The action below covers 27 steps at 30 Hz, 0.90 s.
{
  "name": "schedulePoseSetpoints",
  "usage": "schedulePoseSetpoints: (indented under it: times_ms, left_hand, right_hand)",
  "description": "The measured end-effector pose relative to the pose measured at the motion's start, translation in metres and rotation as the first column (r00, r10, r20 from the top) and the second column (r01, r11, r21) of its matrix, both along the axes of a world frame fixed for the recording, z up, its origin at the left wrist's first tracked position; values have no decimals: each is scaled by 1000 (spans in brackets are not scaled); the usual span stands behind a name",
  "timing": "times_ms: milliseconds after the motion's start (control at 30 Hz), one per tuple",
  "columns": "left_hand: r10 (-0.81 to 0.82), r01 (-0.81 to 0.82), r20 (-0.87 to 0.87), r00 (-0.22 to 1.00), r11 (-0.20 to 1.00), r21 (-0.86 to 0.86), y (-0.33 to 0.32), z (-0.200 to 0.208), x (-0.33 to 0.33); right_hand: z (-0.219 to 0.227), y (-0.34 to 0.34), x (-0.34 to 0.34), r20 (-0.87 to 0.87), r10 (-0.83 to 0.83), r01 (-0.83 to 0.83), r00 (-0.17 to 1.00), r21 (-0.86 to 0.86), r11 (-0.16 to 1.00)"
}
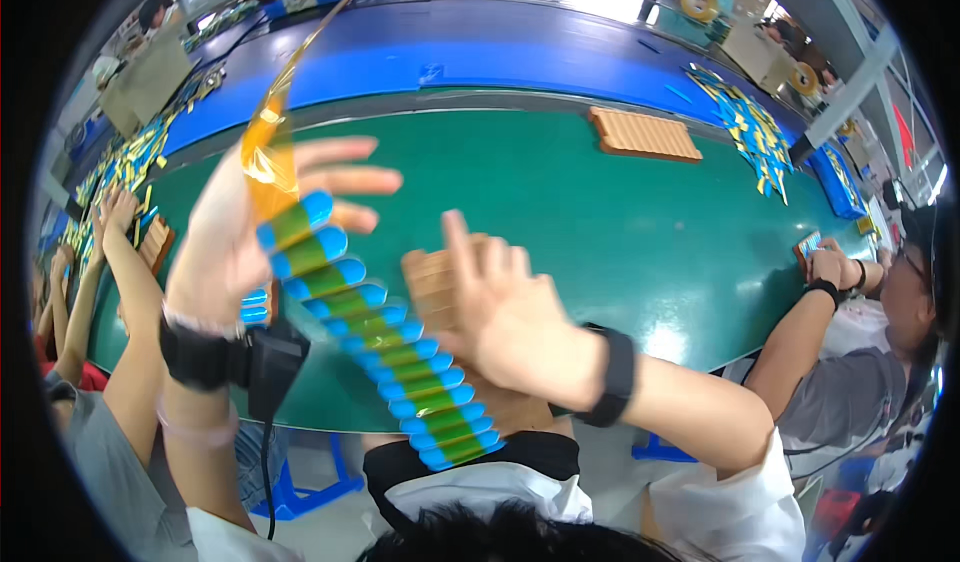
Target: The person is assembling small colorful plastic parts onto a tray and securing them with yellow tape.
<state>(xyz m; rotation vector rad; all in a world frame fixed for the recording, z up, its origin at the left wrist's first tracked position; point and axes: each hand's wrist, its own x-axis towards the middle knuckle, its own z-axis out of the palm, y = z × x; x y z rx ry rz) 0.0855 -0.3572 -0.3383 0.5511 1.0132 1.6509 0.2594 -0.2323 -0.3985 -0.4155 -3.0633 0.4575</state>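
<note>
A long strip of blue flat round-ended pieces (385, 347) hangs slantwise in front of me, joined by see-through amber tape (268, 152) that runs up to the far edge. My left hand (235, 222) is open beside the strip's upper end, fingers stretched to the right; the tape crosses in front of it. My right hand (510, 312) lies over a light brown ridged block (430, 282), index finger pointing away and the other fingers loosely stretched. Its thumb is partly hidden. The strip covers part of the block.
Another ridged block (645, 134) lies at the far edge of the green table (560, 202). Beyond runs a blue belt (500, 47), with a loose pile of blue and yellow strips (750, 127) at right. Co-workers' hands (832, 262) work at right, others at left.
</note>
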Motion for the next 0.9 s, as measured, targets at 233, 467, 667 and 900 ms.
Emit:
schedulePoseSetpoints:
  times_ms: [233, 467, 667, 900]
  left_hand:
    - [467, -482, -162, 869, 873, -70, -65, -40, 71]
    - [186, -904, -981, -59, 408, 131, -113, -80, 126]
    - [90, -945, -995, 30, 328, 1, -132, -107, 114]
    - [107, -933, -989, 101, 356, -57, -113, -94, 98]
  right_hand:
    - [5, -4, -60, 143, 504, -519, 852, 106, 848]
    - [13, 81, -130, 311, 112, -181, 944, 205, 962]
    - [10, 151, -117, 227, 110, -166, 968, 243, 956]
    - [4, 177, -67, 124, -76, -31, 989, 687, 726]
